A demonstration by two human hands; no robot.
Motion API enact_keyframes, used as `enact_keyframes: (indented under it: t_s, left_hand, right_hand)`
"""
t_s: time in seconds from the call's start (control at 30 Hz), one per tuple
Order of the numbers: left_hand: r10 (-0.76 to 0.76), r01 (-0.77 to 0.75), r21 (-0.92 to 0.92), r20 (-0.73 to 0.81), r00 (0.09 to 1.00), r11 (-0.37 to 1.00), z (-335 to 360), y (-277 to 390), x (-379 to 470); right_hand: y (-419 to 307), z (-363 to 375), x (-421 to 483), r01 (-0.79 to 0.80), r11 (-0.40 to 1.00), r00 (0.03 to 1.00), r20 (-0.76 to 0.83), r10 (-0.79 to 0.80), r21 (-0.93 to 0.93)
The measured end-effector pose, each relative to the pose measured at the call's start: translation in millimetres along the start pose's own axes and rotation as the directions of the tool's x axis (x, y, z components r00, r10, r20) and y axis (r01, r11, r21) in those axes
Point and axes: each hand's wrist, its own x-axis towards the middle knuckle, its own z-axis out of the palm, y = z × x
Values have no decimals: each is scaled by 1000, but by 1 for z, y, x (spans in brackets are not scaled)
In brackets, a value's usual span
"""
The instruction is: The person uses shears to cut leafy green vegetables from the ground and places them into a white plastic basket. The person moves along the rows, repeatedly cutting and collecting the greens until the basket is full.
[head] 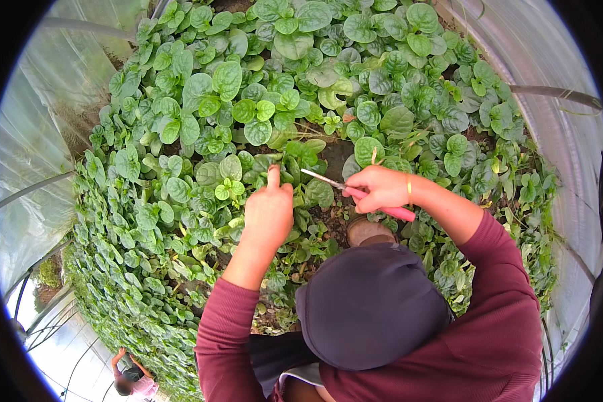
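Observation:
In my right hand [379, 188] is a pair of scissors [324, 179] with pink handles and slim metal blades. The blades point left, their tips a short way from my left hand [271, 206]. That hand reaches in among broad-leaved green plants [301, 156], its forefinger stretched out and the other fingers curled. Its palm side faces down, so whether it pinches a stem is hidden. A patch of dark soil [339, 153] shows just beyond the blades.
A brown shoe [364, 231] rests on the ground below my right hand, with a dark-clothed bent knee [377, 306] behind it. Dense leafy plants spread around. Plastic sheeting [547, 60] on hoops [558, 93] bounds both sides. Another person [133, 379] is at the far lower left.

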Motion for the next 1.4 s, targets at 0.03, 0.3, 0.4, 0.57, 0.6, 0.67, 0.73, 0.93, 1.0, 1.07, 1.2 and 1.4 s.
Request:
enact_keyframes:
  t_s: [0.03,0.3,0.4,0.57,0.6,0.67,0.73,0.93,1.0,1.07,1.2,1.4]
  left_hand:
    - [31,-31,14,-65,997,999,8,-1,-7]
    - [82,-65,111,-159,984,992,-11,20,-18]
    - [216,-181,189,-183,959,965,-30,41,-6]
    - [101,-75,267,-83,991,961,-4,27,15]
    - [85,-73,262,-36,996,962,-9,28,13]
    - [73,-40,241,-129,989,970,2,28,10]
    - [46,-8,224,-161,986,975,6,29,6]
    - [47,-21,147,-177,983,989,7,18,6]
    - [45,-21,140,-169,985,990,6,19,6]
    - [64,-39,134,-187,980,990,6,20,7]
    - [94,-78,86,-208,974,993,5,16,-2]
    - [35,-41,-24,-204,978,999,-14,25,-14]
  right_hand:
    - [3,-3,-7,-40,970,999,-5,42,241]
    - [7,-13,24,-129,983,990,-40,136,131]
    - [-5,-1,34,-77,997,994,-78,75,-30]
    - [5,1,34,-117,989,993,25,115,92]
    - [7,-2,31,-145,973,989,50,138,180]
    - [12,-4,29,-182,928,983,92,160,326]
    - [11,-9,28,-214,875,976,130,174,433]
    - [19,-19,38,-257,794,966,178,189,551]
    - [12,-22,43,-275,780,960,204,192,562]
    - [21,-17,58,-234,798,970,192,150,556]
    - [11,-15,53,-199,846,980,117,162,495]
    - [1,-13,52,17,990,992,-123,0,138]
